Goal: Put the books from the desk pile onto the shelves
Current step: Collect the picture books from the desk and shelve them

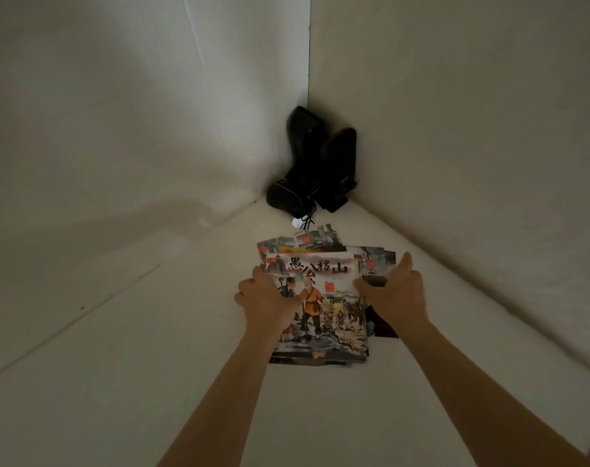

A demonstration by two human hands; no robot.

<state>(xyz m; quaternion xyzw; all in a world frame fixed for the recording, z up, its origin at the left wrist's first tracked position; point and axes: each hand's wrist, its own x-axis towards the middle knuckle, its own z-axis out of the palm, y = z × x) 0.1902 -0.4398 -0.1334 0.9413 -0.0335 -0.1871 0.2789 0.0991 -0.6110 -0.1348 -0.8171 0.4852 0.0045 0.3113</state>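
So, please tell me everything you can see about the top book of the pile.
The top book is a thin, glossy picture book lying flat, cover up, on an untidy pile of similar books on the pale desk. Its cover shows large black Chinese characters above an old man in an orange tunic among smaller figures. The left hand rests on its left edge; the right hand is at its right side, fingers extended.

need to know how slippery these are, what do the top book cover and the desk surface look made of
Top book: seemingly thin paper or card cover with full-colour printing, faint sheen; edges look thin and flexible. Desk: smooth, off-white, matte board, probably laminate or painted; a seam line crosses it.
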